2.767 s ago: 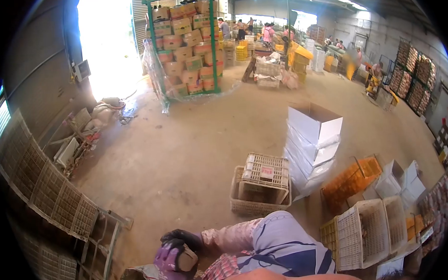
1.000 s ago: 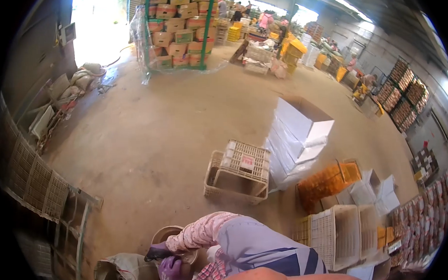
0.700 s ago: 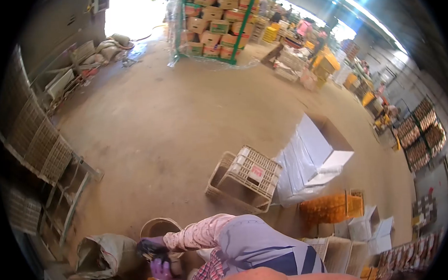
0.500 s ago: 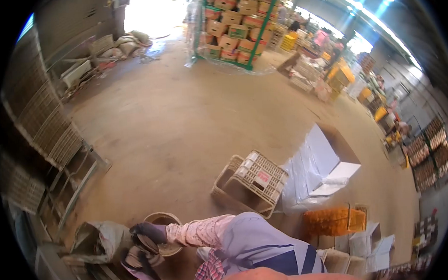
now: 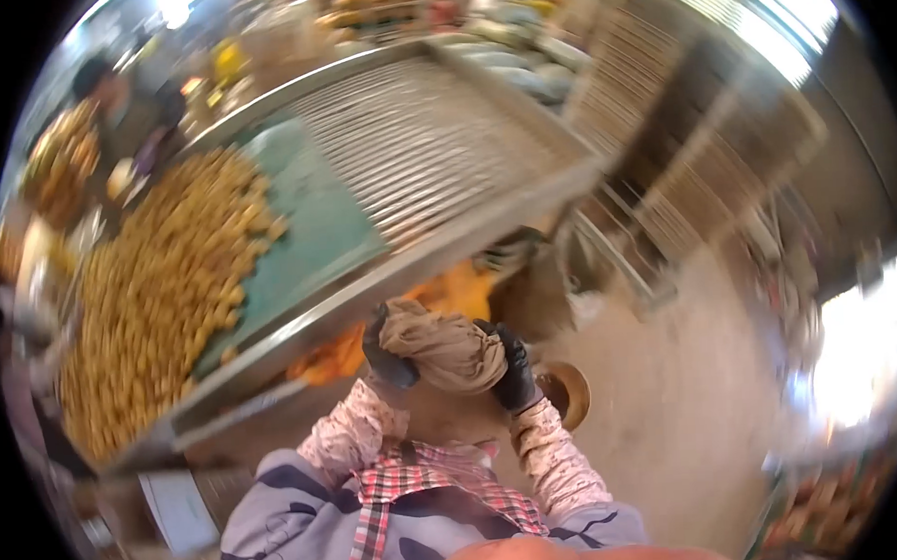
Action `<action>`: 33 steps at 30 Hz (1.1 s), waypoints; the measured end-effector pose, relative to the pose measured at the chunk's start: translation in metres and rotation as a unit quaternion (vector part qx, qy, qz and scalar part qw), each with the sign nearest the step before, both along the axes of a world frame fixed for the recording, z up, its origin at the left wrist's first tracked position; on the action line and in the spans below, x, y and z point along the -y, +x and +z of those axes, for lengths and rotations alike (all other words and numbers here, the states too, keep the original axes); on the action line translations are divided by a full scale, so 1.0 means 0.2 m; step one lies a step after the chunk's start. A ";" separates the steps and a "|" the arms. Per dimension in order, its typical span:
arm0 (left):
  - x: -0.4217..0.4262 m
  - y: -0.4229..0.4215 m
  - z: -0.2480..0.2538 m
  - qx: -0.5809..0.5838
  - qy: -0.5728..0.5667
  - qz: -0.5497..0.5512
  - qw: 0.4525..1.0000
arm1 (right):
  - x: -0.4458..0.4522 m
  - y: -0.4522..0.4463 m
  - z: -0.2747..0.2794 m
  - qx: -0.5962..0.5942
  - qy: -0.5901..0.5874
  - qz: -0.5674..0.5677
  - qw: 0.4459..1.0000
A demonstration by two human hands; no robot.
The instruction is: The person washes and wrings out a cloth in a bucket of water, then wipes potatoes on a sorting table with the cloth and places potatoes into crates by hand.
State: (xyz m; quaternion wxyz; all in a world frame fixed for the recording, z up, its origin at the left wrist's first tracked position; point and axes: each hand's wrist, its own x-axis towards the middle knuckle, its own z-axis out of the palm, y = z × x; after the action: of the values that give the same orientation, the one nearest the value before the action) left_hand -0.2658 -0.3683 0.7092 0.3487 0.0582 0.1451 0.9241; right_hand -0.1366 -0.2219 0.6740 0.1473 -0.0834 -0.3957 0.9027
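Note:
A bunched brown cloth (image 5: pixel 443 348) is stretched between my two dark-gloved hands, in front of my checked apron. My left hand (image 5: pixel 385 355) grips its left end, fingers closed around the fabric. At the cloth's right end, my right hand (image 5: pixel 513 367) is closed on it as well. A round bucket (image 5: pixel 566 395) stands on the floor just right of my right forearm, partly hidden by it. Beyond the cloth runs the metal edge of a sorting table (image 5: pixel 423 271).
Many small yellow-brown pieces of produce (image 5: pixel 159 293) cover the table's left part, beside a green belt (image 5: pixel 305 201) and metal rollers (image 5: pixel 413 151). A person (image 5: pixel 126 124) stands at the far left side. Orange material (image 5: pixel 459 292) shows below the edge; stacked crates (image 5: pixel 682 120) stand right.
The view has swung from the open floor with cartons to the sorting table. My hands have come up from beside the bucket, now with the cloth held between them before me.

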 end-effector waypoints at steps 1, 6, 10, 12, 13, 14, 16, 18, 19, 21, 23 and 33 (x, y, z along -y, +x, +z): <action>0.14 -0.09 0.00 -0.020 0.033 0.047 0.998 | 0.13 -0.13 0.03 0.025 -0.108 0.071 0.991; 0.19 -0.16 0.13 -0.078 -0.090 0.264 0.957 | 0.08 -0.25 0.45 0.043 0.096 0.261 0.959; 0.45 -0.23 0.17 -0.106 -0.137 0.328 0.929 | 0.15 -0.51 0.17 -0.012 0.436 0.289 0.852; 0.73 -0.35 0.21 -0.109 -0.151 0.328 0.926 | 0.33 -0.67 0.43 -0.101 0.398 0.284 0.866; 0.78 -0.37 0.22 -0.113 -0.169 0.324 0.924 | 0.47 -0.73 0.64 -0.128 0.130 0.327 0.927; 0.79 -0.37 0.23 -0.120 -0.191 0.320 0.920 | 0.61 -0.80 0.85 -0.146 -0.084 0.352 0.921; 0.76 -0.37 0.22 -0.140 -0.240 0.315 0.908 | 0.49 -0.90 0.79 -0.139 0.056 0.244 0.958; 0.77 -0.39 0.19 -0.157 -0.290 0.314 0.890 | 0.34 -1.03 0.66 -0.159 0.285 0.095 0.940; 0.78 -0.40 0.15 -0.169 -0.322 0.320 0.875 | 0.25 -1.11 0.57 -0.166 0.430 -0.022 0.887; 0.86 -0.43 0.03 -0.210 -0.406 0.345 0.820 | 0.13 -1.32 0.49 -0.206 0.510 -0.087 0.831; 0.99 -0.48 -0.04 -0.264 -0.497 0.360 0.744 | 0.18 -1.45 0.70 -0.190 0.262 0.056 0.944; 1.01 -0.52 0.31 0.072 -0.213 0.249 0.942 | 0.72 -1.75 0.87 -0.181 0.233 0.321 0.900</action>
State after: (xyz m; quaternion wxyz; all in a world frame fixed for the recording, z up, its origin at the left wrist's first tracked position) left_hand -0.3689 -0.5702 0.7714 0.1217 -0.1223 0.3226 0.9307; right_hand -0.4858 -0.3661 0.8472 -0.0665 0.2500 -0.5665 0.7824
